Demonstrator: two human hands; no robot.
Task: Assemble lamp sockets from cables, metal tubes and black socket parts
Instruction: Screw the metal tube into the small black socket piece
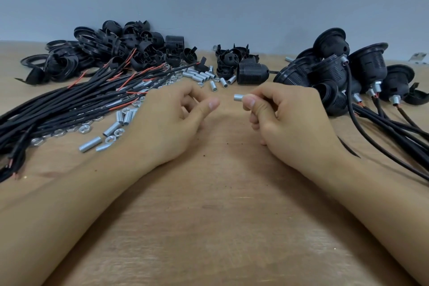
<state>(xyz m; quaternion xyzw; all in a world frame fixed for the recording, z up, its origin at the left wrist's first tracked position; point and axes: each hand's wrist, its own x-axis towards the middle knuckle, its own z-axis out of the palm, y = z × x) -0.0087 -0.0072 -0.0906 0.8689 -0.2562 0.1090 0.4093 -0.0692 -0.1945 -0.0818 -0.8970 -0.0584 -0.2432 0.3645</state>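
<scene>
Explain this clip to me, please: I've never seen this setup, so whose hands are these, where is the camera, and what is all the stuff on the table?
There is no machine here. One picture comes from a camera worn on a person's head, looking down at their own bare hands over a wooden table. The right hand pinches a short metal tube. The left hand holds nothing, its fingers loosely curled. To the left lie black cables with red wire ends, loose metal tubes and nuts. Behind them is a heap of black socket parts. On the right sit finished sockets with cables attached.
</scene>
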